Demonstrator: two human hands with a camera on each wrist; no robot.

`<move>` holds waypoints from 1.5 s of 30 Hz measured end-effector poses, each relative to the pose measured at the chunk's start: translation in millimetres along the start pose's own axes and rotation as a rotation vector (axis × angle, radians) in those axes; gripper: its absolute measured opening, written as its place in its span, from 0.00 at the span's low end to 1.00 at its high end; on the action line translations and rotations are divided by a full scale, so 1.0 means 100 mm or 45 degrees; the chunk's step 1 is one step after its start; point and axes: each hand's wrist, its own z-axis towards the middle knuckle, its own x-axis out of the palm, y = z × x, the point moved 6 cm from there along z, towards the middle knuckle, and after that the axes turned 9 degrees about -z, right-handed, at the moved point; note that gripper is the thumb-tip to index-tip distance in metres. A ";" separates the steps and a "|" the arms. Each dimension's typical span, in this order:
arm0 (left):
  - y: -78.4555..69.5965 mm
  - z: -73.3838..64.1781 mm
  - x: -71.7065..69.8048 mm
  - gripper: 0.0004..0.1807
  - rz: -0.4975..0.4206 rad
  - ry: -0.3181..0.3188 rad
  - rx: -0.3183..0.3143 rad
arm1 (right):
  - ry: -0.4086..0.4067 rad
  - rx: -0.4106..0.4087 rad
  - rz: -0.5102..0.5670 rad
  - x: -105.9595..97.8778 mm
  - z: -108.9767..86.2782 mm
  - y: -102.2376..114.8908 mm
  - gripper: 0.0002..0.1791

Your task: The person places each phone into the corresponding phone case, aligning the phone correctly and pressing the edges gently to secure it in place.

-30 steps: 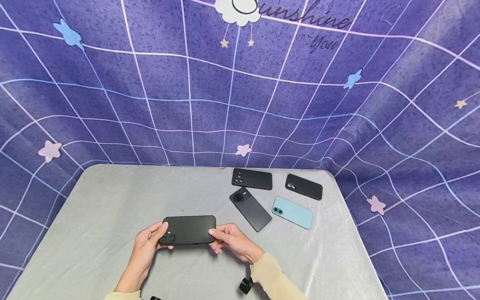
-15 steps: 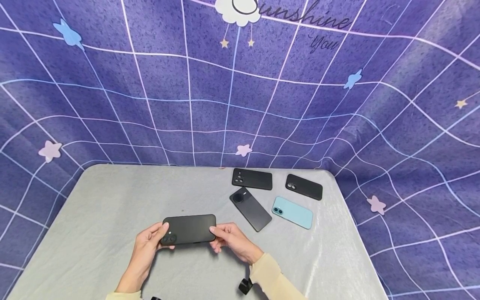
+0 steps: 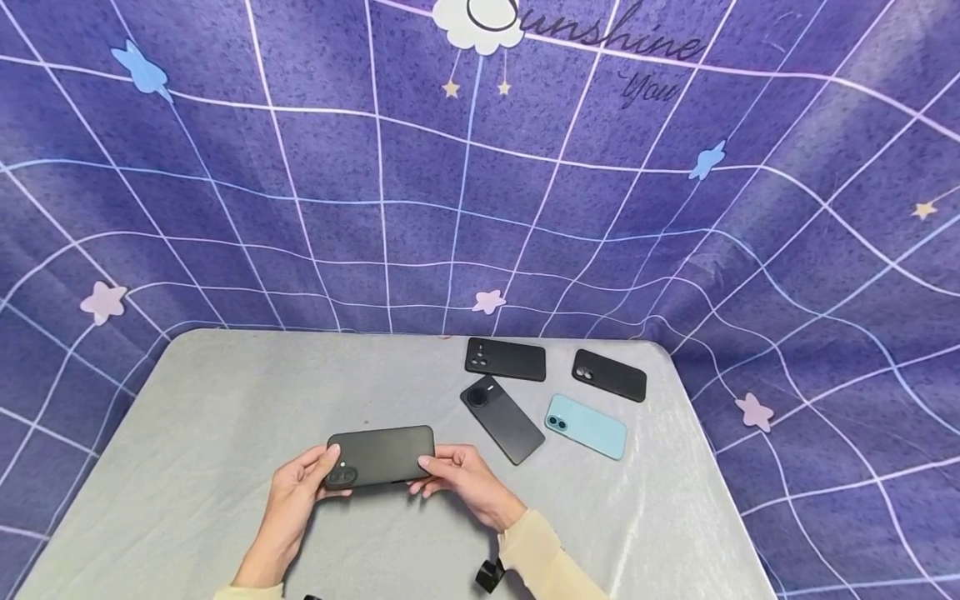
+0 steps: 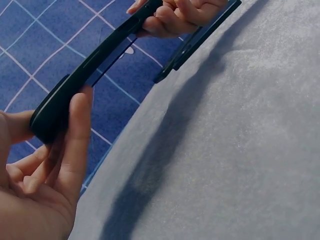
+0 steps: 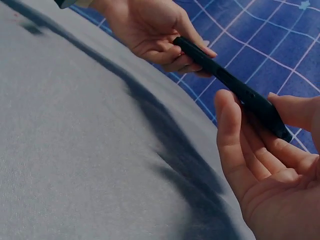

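Note:
Both hands hold a phone in a black case (image 3: 381, 457) sideways above the near part of the table, its back toward the head camera. A camera bump with dark lenses lies at its lower left corner. My left hand (image 3: 294, 482) pinches the left end, thumb on the back and fingers beneath. At the other end my right hand (image 3: 471, 485) pinches the lower right corner, thumb on top and fingertips showing below the edge. In the left wrist view the cased phone (image 4: 85, 67) appears edge-on, with a glossy strip along its underside. Most of the screen side is hidden.
Right of the hands lie a dark grey phone (image 3: 504, 419) and a light blue phone (image 3: 587, 427). Behind them are two black phone cases, one at the back (image 3: 507, 359) and one farther right (image 3: 610, 376). A grey cloth covers the table (image 3: 225, 400).
The cased phone has tilted slightly, its right end rising a little and its back turning more toward the head camera. The right hand's fingers have slid left beneath the lower edge.

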 end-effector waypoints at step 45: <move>-0.04 -0.07 0.07 0.28 -0.170 0.144 0.065 | -0.017 -0.070 0.048 -0.08 -0.02 -0.03 0.13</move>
